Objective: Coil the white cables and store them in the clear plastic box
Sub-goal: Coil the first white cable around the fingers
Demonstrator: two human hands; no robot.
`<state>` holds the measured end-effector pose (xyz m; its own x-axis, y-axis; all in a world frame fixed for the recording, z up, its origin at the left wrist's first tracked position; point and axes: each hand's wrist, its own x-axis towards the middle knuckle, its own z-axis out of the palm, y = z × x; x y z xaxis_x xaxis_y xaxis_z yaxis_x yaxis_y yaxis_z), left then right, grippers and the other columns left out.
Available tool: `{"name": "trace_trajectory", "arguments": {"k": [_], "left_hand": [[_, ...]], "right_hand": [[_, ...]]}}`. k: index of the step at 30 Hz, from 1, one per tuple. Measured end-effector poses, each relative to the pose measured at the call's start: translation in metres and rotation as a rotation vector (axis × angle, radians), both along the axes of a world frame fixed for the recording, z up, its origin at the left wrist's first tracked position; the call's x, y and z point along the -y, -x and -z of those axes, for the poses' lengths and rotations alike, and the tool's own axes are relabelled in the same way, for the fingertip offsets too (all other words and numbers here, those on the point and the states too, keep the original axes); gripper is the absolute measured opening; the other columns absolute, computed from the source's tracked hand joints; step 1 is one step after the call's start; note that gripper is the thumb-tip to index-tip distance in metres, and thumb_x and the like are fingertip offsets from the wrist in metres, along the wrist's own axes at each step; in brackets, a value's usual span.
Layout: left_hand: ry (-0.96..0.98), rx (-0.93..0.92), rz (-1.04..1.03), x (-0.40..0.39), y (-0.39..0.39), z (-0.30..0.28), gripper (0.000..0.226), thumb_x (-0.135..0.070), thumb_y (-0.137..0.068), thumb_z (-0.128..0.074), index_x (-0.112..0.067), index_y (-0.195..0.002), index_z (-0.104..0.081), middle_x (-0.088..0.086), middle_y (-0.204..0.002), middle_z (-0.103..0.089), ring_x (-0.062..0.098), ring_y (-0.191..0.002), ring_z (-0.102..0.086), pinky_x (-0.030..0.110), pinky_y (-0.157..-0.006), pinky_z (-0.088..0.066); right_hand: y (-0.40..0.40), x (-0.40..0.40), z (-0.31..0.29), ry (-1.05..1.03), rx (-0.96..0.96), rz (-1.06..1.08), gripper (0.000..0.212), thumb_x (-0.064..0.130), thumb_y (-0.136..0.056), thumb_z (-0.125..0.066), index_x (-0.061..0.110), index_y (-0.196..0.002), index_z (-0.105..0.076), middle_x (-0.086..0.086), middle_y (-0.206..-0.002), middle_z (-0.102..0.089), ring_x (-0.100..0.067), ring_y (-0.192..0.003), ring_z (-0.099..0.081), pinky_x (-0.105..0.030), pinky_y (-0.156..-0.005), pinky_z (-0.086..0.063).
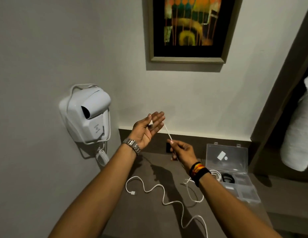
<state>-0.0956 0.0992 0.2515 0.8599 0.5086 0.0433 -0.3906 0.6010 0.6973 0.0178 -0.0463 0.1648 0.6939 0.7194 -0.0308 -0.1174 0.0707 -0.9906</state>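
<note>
My left hand [147,128] is raised palm up with the fingers spread, and its thumb pins the white plug end of a cable against the palm. That white cable [168,132] runs taut from the left fingers down to my right hand [182,151], which pinches it between thumb and fingers. Its slack hangs below my right wrist toward the counter. A second white cable [164,194] lies loose in waves on the brown counter [144,212], its plug at the left end. The clear plastic box [239,182] stands open at the right, lid up, with a white coil at its left edge.
A white wall-mounted hair dryer [88,115] with a curly cord hangs at the left. A framed picture [191,28] is on the wall above. White towels [299,134] hang at the far right. A dark socket plate [168,147] sits behind my right hand.
</note>
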Motion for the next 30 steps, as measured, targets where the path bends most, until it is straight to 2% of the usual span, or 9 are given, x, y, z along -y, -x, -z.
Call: {"name": "trace_trajectory", "arguments": {"k": [4, 8, 10, 13, 18, 20, 23, 26, 30], "left_hand": [[-0.105, -0.077, -0.16, -0.015, -0.006, 0.015, 0.031, 0.001, -0.099, -0.049, 0.008, -0.129, -0.052, 0.026, -0.13, -0.06, 0.035, -0.12, -0.061, 0.046, -0.1, -0.051], [-0.516, -0.361, -0.3, -0.021, -0.01, 0.036, 0.026, 0.002, -0.099, -0.048, -0.003, -0.119, -0.064, 0.015, -0.128, -0.063, 0.027, -0.124, -0.058, 0.038, -0.102, -0.05], [-0.747, -0.452, -0.261, -0.02, -0.009, 0.052, 0.026, -0.004, -0.101, -0.047, -0.015, -0.113, -0.067, 0.008, -0.127, -0.064, 0.022, -0.122, -0.059, 0.037, -0.103, -0.049], [-1.05, -0.608, -0.1, -0.014, -0.004, 0.068, 0.026, -0.024, -0.101, -0.045, -0.033, -0.106, -0.069, -0.004, -0.115, -0.07, 0.014, -0.108, -0.065, 0.044, -0.099, -0.05], [-0.721, -0.399, 0.135, 0.022, 0.001, 0.054, 0.034, -0.018, -0.107, -0.034, -0.004, -0.115, -0.064, 0.017, -0.094, -0.074, 0.03, -0.098, -0.071, 0.035, -0.086, -0.054], [-0.561, -0.291, 0.108, 0.034, 0.0, 0.046, 0.033, -0.016, -0.106, -0.035, 0.0, -0.116, -0.063, 0.014, -0.085, -0.072, 0.026, -0.08, -0.072, 0.029, -0.075, -0.056], [-0.281, -0.126, 0.003, 0.036, -0.003, 0.032, 0.027, -0.012, -0.104, -0.04, 0.0, -0.115, -0.062, 0.013, -0.097, -0.073, 0.012, -0.061, -0.063, 0.021, -0.061, -0.053], [-0.128, -0.026, -0.104, 0.027, -0.003, 0.022, 0.019, -0.011, -0.104, -0.042, -0.003, -0.113, -0.057, 0.017, -0.114, -0.072, 0.016, -0.072, -0.07, 0.025, -0.068, -0.058], [-0.278, -0.167, -0.248, 0.017, 0.0, 0.024, 0.016, -0.011, -0.104, -0.043, -0.001, -0.112, -0.052, 0.022, -0.117, -0.069, 0.029, -0.099, -0.072, 0.033, -0.081, -0.059]], "right_hand": [[0.008, -0.007, 0.007, 0.164, 0.295, -0.154, 0.022, 0.024, -0.1, -0.062, 0.009, -0.113, -0.074, -0.004, -0.069, -0.057, -0.007, -0.042, -0.047, -0.023, -0.042, -0.046], [0.0, 0.001, -0.009, 0.313, 0.755, -0.304, 0.024, 0.04, -0.095, -0.066, 0.02, -0.093, -0.079, -0.003, -0.075, -0.073, -0.015, -0.065, -0.067, -0.038, -0.063, -0.055], [-0.01, 0.006, -0.025, 0.308, 0.82, -0.307, 0.03, 0.048, -0.091, -0.065, 0.021, -0.092, -0.079, -0.002, -0.08, -0.076, -0.023, -0.077, -0.071, -0.045, -0.073, -0.058], [-0.029, 0.007, -0.051, 0.223, 0.813, -0.269, 0.026, 0.043, -0.09, -0.07, 0.019, -0.091, -0.08, -0.001, -0.083, -0.079, -0.022, -0.08, -0.074, -0.039, -0.074, -0.059], [-0.052, -0.01, -0.064, 0.069, 0.579, -0.1, 0.014, 0.023, -0.087, -0.079, 0.009, -0.09, -0.079, -0.005, -0.088, -0.079, -0.013, -0.082, -0.073, -0.023, -0.076, -0.055], [-0.053, -0.014, -0.055, 0.039, 0.445, -0.067, 0.016, 0.021, -0.085, -0.08, 0.005, -0.09, -0.078, -0.004, -0.084, -0.078, -0.007, -0.075, -0.07, -0.02, -0.071, -0.053], [-0.041, -0.014, -0.032, 0.024, 0.29, -0.09, 0.017, 0.019, -0.093, -0.073, 0.006, -0.101, -0.078, -0.01, -0.084, -0.076, -0.006, -0.071, -0.066, -0.026, -0.071, -0.053], [-0.016, -0.003, -0.017, 0.134, 0.413, -0.203, 0.019, 0.026, -0.098, -0.066, 0.016, -0.108, -0.078, -0.007, -0.069, -0.063, -0.004, -0.058, -0.052, -0.018, -0.06, -0.046], [0.009, 0.016, -0.026, 0.273, 0.811, -0.407, 0.034, 0.043, -0.098, -0.059, 0.015, -0.095, -0.077, -0.003, -0.066, -0.064, -0.016, -0.058, -0.058, -0.03, -0.06, -0.05]]}}
